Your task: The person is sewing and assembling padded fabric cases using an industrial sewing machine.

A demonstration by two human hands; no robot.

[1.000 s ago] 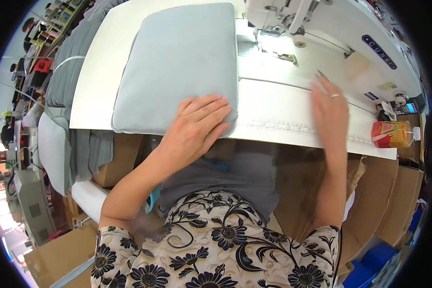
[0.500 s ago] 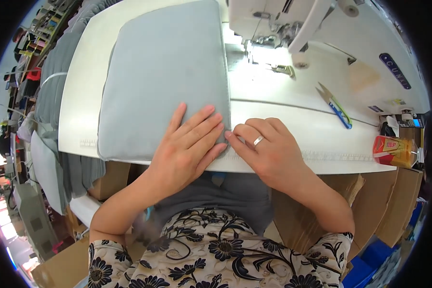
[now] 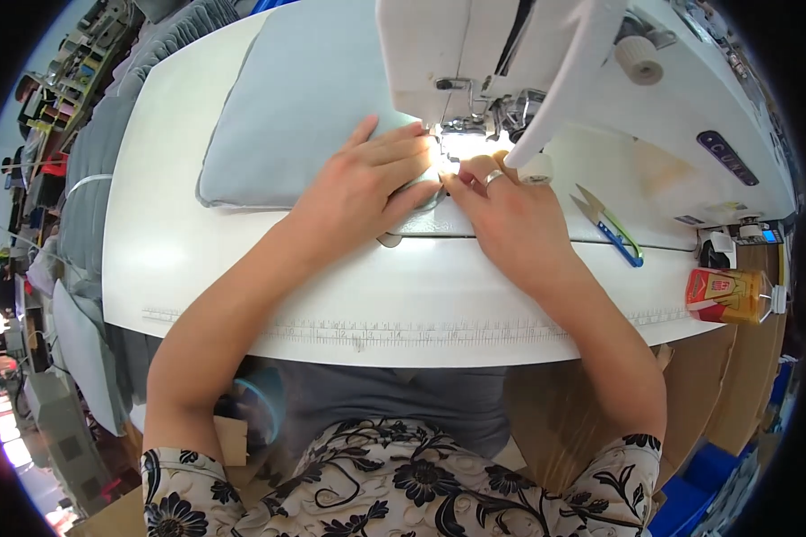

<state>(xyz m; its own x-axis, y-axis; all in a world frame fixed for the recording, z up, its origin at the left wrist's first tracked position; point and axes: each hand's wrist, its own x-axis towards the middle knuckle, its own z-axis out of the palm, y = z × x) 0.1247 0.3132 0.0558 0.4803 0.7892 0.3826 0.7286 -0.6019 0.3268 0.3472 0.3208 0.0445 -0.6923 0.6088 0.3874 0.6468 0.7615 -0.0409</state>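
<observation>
I have the grey cushion cover (image 3: 304, 116) under the sewing machine (image 3: 510, 63), far centre. My left hand (image 3: 367, 183) lies flat on it; right hand (image 3: 501, 215) pinches its edge at the needle. Next needs steady, straight feeding.

Pale grey-blue cushion cover (image 3: 304, 116); white sewing machine (image 3: 510, 45); blue-handled snips (image 3: 611, 225); b/w floral sleeves (image 3: 179, 501).
</observation>
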